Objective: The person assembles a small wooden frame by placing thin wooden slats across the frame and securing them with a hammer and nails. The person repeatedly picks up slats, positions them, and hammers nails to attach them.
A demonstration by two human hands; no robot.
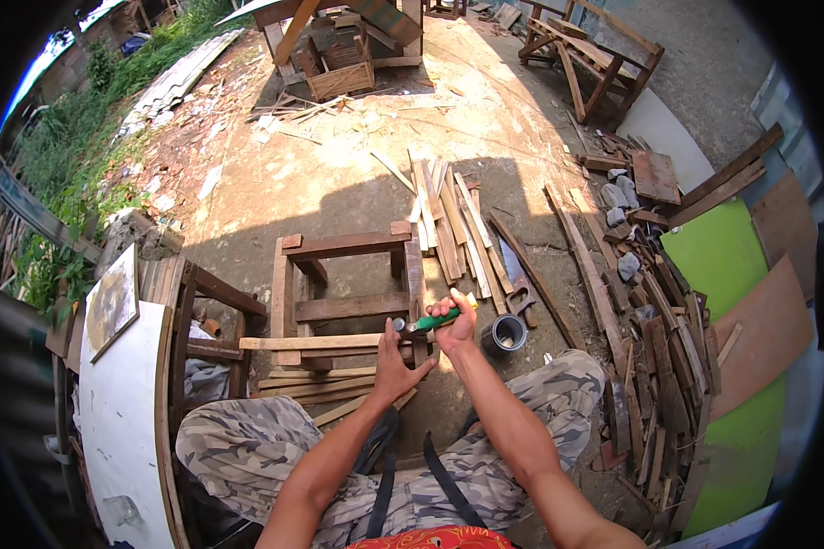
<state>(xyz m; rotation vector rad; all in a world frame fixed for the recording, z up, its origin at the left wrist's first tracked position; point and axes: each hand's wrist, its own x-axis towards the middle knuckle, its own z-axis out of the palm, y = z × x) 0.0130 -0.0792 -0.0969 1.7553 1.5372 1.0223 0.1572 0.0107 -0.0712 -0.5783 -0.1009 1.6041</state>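
Note:
My right hand (459,325) grips a hammer (428,320) by its green and yellow handle; the metal head points left, just above a pale wooden slat (309,342). My left hand (395,371) presses flat on the right end of that slat and on the stacked slats under it. The slat lies across a small dark wooden frame (343,274), like a stool or crate, that stands on the ground before my knees.
Several loose slats and a hand saw (515,270) lie beyond the frame. A grey round tin (504,334) stands right of my hand. Scrap planks, stones and green boards (719,261) pile at the right. A white panel (119,412) and another frame sit at the left.

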